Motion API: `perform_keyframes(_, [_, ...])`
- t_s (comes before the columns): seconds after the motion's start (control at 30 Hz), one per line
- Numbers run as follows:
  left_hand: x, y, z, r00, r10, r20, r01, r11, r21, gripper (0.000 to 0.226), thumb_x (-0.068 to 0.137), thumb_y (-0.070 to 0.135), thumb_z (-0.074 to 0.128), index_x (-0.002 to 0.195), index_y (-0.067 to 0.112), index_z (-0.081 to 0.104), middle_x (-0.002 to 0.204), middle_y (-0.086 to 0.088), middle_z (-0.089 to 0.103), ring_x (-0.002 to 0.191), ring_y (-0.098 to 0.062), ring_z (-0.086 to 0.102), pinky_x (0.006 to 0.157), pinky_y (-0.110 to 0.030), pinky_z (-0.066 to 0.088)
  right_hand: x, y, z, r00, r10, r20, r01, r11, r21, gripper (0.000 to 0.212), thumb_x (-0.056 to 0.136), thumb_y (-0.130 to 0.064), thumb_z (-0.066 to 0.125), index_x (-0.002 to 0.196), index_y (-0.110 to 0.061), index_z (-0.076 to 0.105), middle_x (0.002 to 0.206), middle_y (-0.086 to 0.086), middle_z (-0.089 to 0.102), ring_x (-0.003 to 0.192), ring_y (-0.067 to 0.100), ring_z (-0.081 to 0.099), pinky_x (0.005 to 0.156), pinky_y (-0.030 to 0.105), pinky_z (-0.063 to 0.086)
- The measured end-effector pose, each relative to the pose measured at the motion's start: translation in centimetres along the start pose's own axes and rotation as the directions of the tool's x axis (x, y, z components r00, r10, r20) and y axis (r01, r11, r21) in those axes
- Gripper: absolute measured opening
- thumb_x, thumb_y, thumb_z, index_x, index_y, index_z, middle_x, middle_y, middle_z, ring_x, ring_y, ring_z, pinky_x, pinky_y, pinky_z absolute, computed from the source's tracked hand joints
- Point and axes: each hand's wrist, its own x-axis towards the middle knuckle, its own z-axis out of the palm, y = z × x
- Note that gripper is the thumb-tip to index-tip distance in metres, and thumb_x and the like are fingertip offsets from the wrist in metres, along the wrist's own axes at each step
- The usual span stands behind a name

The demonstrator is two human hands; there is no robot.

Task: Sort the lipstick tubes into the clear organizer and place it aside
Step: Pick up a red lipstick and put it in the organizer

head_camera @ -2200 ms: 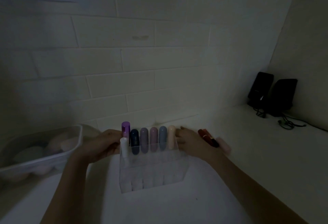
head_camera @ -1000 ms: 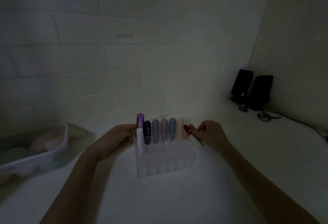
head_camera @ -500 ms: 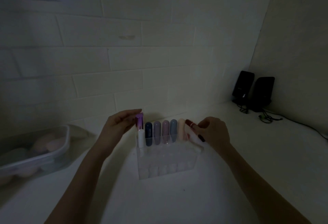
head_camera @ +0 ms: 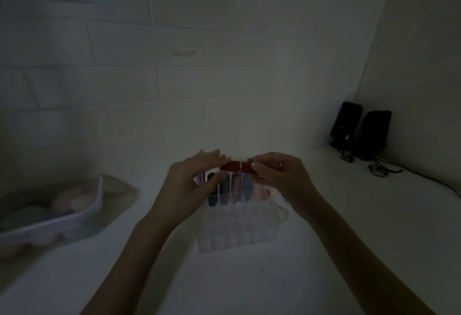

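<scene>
While the room is quite dark, both hands meet above the clear organizer (head_camera: pixel 239 227), which stands on the white counter (head_camera: pixel 274 277). The right hand (head_camera: pixel 282 177) pinches one end of a red lipstick tube (head_camera: pixel 237 166) held level; the left hand (head_camera: pixel 189 182) touches the other end, fingers loosely spread, and I cannot tell if it really grips. Behind them a row of tubes (head_camera: pixel 229 190) stands in the back slots. A plastic container (head_camera: pixel 50 212) sits at left, two black speakers (head_camera: pixel 359 130) in the corner.
</scene>
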Motion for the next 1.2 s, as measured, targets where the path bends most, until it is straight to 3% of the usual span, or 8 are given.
perform_keyframes(0.17, [0.0, -0.2, -0.1, 0.987, -0.161, 0.026, 0.163, 0.98, -0.116, 0.032, 0.068, 0.007, 0.079, 0.091, 0.028, 0.071, 0.077, 0.048, 0.06, 0.089, 0.021, 0.058, 0.089, -0.001, 0.038, 0.1, 0.5, 0.7, 0.999, 0.022, -0.046, -0.015, 0.991, 0.133, 0.012, 0.084, -0.002, 0.063, 0.093, -0.007, 0.069, 0.081, 0.007, 0.072, 0.075, 0.017, 0.07, 0.073, 0.026, 0.059])
perform_keyframes(0.47, [0.0, -1.1, -0.7, 0.99, -0.14, 0.012, 0.141, 0.987, -0.081, 0.023, 0.064, 0.029, 0.075, 0.085, 0.024, 0.072, 0.085, 0.044, 0.063, 0.094, 0.013, 0.061, 0.096, -0.007, 0.036, 0.5, 0.6, 0.6, 0.996, -0.046, -0.076, 0.055, 0.992, 0.117, 0.016, 0.086, -0.002, 0.061, 0.099, -0.006, 0.068, 0.099, 0.018, 0.071, 0.088, 0.021, 0.07, 0.073, 0.026, 0.058])
perform_keyframes(0.7, [-0.2, 0.9, 0.7, 0.987, -0.11, 0.12, 0.114, 0.993, -0.03, 0.044, 0.078, 0.048, 0.063, 0.117, 0.027, 0.061, 0.103, 0.01, 0.07, 0.09, -0.006, 0.066, 0.102, -0.002, 0.027, -0.2, -0.8, 1.0, 0.996, -0.076, -0.051, 0.079, 0.995, 0.058, 0.012, 0.079, 0.003, 0.067, 0.076, -0.002, 0.056, 0.078, 0.021, 0.072, 0.075, 0.03, 0.071, 0.072, 0.037, 0.061])
perform_keyframes(0.9, [-0.2, 0.3, 0.7, 0.999, -0.05, -0.019, 0.051, 0.998, 0.03, 0.027, 0.092, 0.011, 0.052, 0.116, 0.019, 0.06, 0.101, 0.02, 0.062, 0.087, 0.014, 0.054, 0.096, -0.004, 0.03, 1.0, -0.4, -0.6, 0.995, -0.05, -0.09, 0.044, 0.996, -0.076, 0.007, 0.086, -0.007, 0.062, 0.08, -0.009, 0.066, 0.083, 0.015, 0.071, 0.073, 0.025, 0.07, 0.071, 0.037, 0.057])
perform_keyframes(0.97, [-0.2, 0.3, 0.3, 0.989, -0.094, -0.118, 0.095, 0.995, 0.004, 0.025, 0.094, 0.005, 0.048, 0.115, 0.014, 0.058, 0.103, 0.019, 0.058, 0.09, 0.017, 0.05, 0.082, -0.001, 0.033, 1.8, 1.5, -3.6, 0.968, -0.138, -0.211, 0.013, 0.862, -0.507, 0.01, 0.087, -0.018, 0.061, 0.084, -0.012, 0.069, 0.087, 0.008, 0.072, 0.074, 0.019, 0.066, 0.072, 0.03, 0.051])
perform_keyframes(1.03, [-0.2, -0.2, 0.1, 0.971, -0.15, -0.187, 0.147, 0.989, -0.027, 0.022, 0.096, 0.007, 0.044, 0.115, 0.01, 0.054, 0.108, 0.008, 0.061, 0.094, 0.012, 0.053, 0.081, -0.002, 0.036, 1.6, 4.2, -5.3, 0.959, -0.13, -0.252, -0.159, 0.489, -0.858, 0.023, 0.086, -0.038, 0.06, 0.09, -0.018, 0.071, 0.1, 0.003, 0.07, 0.09, 0.021, 0.06, 0.081, 0.032, 0.046])
perform_keyframes(1.13, [-0.2, -0.9, 0.1, 0.932, -0.278, -0.233, 0.272, 0.961, -0.058, 0.019, 0.097, 0.01, 0.042, 0.115, 0.011, 0.047, 0.105, -0.001, 0.059, 0.086, 0.001, 0.055, 0.071, -0.003, 0.038, 1.3, 7.3, -5.6, 0.961, 0.006, -0.278, -0.278, 0.065, -0.958, 0.038, 0.082, -0.058, 0.053, 0.094, -0.027, 0.072, 0.105, 0.001, 0.06, 0.105, 0.025, 0.049, 0.088, 0.039, 0.036])
perform_keyframes(1.2, [-0.2, -1.0, 0.1, 0.908, -0.352, -0.226, 0.344, 0.936, -0.076, 0.018, 0.097, 0.01, 0.042, 0.115, 0.009, 0.044, 0.099, 0.0, 0.058, 0.078, -0.004, 0.054, 0.065, -0.003, 0.039, 1.5, 7.9, -5.3, 0.971, 0.018, -0.238, -0.238, -0.026, -0.971, 0.034, 0.083, -0.052, 0.054, 0.1, -0.026, 0.07, 0.107, 0.002, 0.058, 0.107, 0.025, 0.046, 0.087, 0.037, 0.035])
